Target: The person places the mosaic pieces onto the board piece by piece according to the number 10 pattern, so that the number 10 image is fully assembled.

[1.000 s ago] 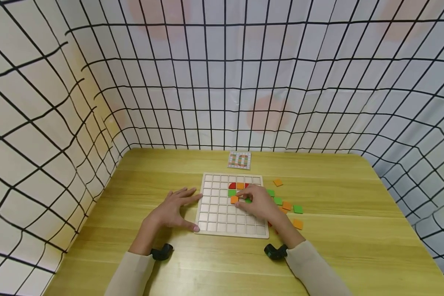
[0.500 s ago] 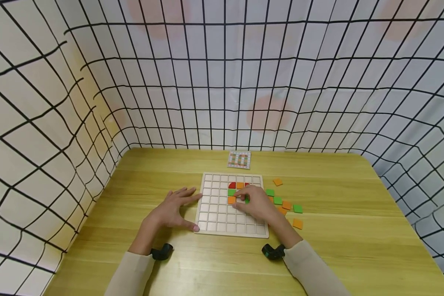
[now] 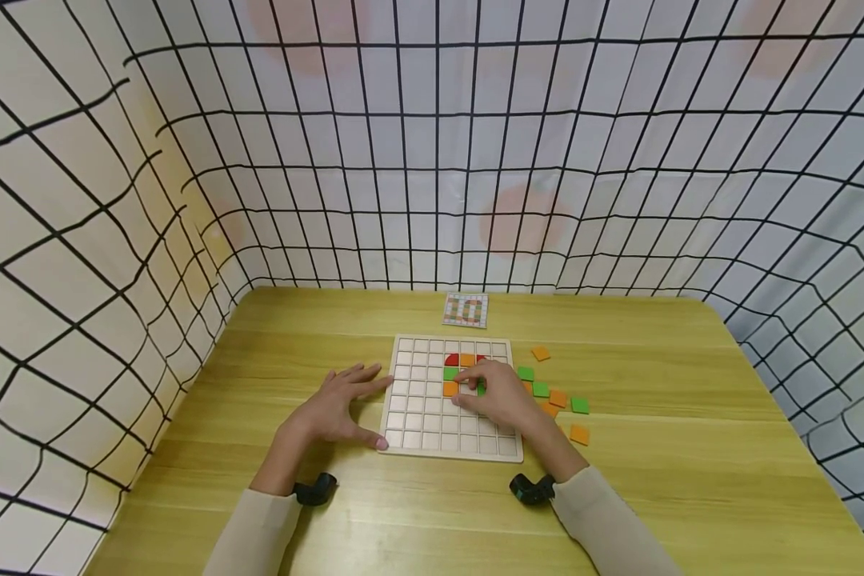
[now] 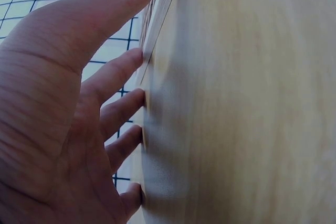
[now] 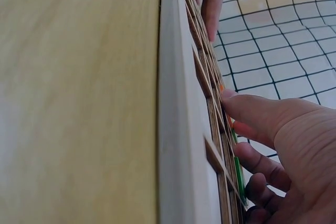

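A yellowish wood-grained table [image 3: 691, 384] stretched beneath the work, its finish catching a soft glare near the person. White sheeting [image 3: 418, 144] rose behind and along both sides, crossed by a black grid [image 3: 437, 192], with a pale orange round patch [image 3: 522, 220] on the rear side and a yellow tint at the left.

On the table lay a square pale wooden board [image 3: 418, 424] divided into cells. The left hand [image 3: 340, 408] was spread and relaxed, fingertip and thumb touching the board's left edge. The right hand [image 3: 500, 396] bent thumb and forefinger to a flat orange square tile [image 3: 450, 389] in a middle cell; whether they pinched it could not be told. A green square tile [image 3: 451, 374] sat just beyond it. Loose orange and green tiles [image 3: 579, 406] lay to the board's right, and a small printed card [image 3: 466, 310] beyond its far edge.
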### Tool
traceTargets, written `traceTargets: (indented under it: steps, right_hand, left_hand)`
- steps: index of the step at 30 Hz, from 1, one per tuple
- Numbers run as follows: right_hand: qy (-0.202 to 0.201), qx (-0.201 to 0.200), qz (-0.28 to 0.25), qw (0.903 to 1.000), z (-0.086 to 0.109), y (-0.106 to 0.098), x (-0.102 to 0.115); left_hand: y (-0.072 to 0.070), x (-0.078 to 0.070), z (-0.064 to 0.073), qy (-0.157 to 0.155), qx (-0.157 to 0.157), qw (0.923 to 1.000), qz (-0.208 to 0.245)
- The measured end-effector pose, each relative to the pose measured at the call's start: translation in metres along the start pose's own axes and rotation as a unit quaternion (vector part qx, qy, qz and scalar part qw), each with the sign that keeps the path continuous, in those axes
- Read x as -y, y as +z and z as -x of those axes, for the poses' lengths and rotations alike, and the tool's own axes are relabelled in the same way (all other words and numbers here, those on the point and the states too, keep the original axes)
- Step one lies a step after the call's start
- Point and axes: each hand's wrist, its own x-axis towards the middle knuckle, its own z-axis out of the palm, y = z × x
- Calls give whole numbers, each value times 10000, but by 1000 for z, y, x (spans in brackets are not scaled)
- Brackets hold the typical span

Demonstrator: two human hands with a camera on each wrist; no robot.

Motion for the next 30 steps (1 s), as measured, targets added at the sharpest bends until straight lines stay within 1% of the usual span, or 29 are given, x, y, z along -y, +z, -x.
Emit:
traceTargets:
  steps: [6,12,17,24,30]
  right_hand:
    - [-4,101,-125,9999,2,-3,0]
    - [-111,111,-273,9995,4,-10,-3]
    - [-124,57,-363,9992,6,-15,-6]
    - [-13,-61,-348,9994,12,-25,-15]
    - [92,-188,-357,9991,22,-39,-25]
  left_hand:
    - [0,-1,0,6,19,10000,13]
    - [0,-1,-1,-2,29,10000,38]
    - [-1,0,-1,3,19,10000,-1]
    - [-1,1,0,19,22,10000,9]
    - [-2,0,0,9,25,10000,36]
